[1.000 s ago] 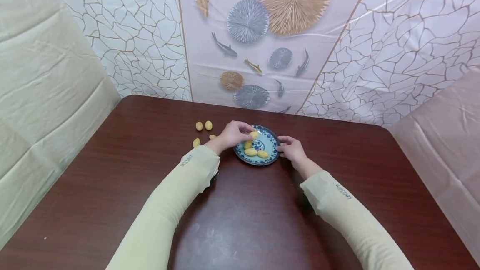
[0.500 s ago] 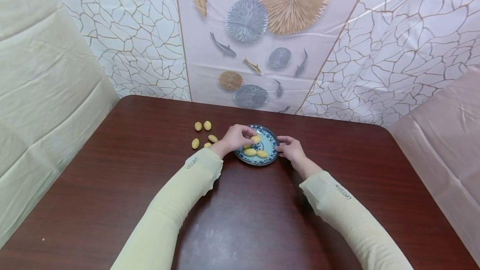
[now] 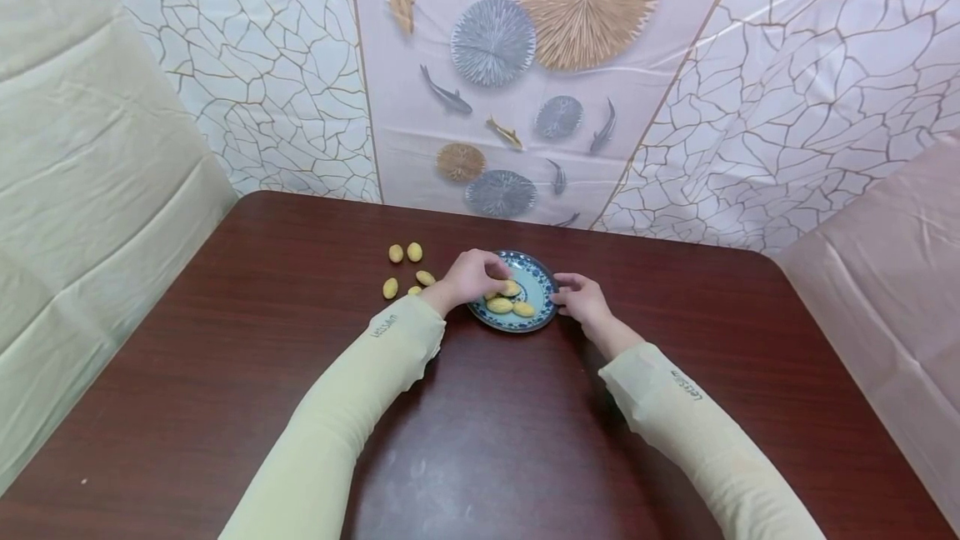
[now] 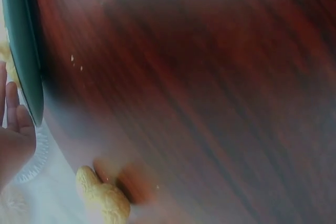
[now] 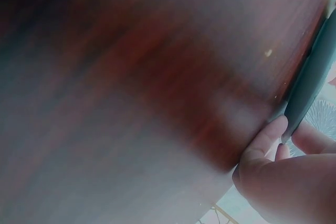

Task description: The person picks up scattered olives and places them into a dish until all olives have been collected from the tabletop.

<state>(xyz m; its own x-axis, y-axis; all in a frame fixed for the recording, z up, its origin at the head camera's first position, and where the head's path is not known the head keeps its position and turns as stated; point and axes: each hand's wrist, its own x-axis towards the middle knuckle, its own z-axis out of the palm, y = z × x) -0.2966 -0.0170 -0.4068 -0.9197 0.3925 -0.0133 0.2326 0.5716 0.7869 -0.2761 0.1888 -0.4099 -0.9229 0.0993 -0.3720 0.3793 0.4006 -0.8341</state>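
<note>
A round plate [image 3: 538,273] with a blue floral rim and pale blue middle sits near the back of the table. My left hand [image 3: 468,275] is over its left side, pinching a small yellow, wrinkled oval piece [image 3: 510,288] low over the plate. Two like it, a left oval piece [image 3: 499,305] and a right oval piece [image 3: 523,308], lie at the plate's front; another is mostly hidden by my fingers. My right hand [image 3: 583,301] holds the plate's right edge. In the right wrist view, the thumb [image 5: 273,132] and fingers of that hand lie around the plate's edge [image 5: 312,77].
Several more yellow oval pieces [image 3: 390,288] lie on the dark red-brown table [image 3: 465,407], left of the plate and partly behind my left wrist. Patterned cloth [image 3: 502,148] hangs along the back edge, and pale cloth [image 3: 97,190] hangs at the left side.
My left hand has moved slightly right and down with the yellow oval piece, lowering it toward the others on the plate. My right hand has stayed at the plate's edge.
</note>
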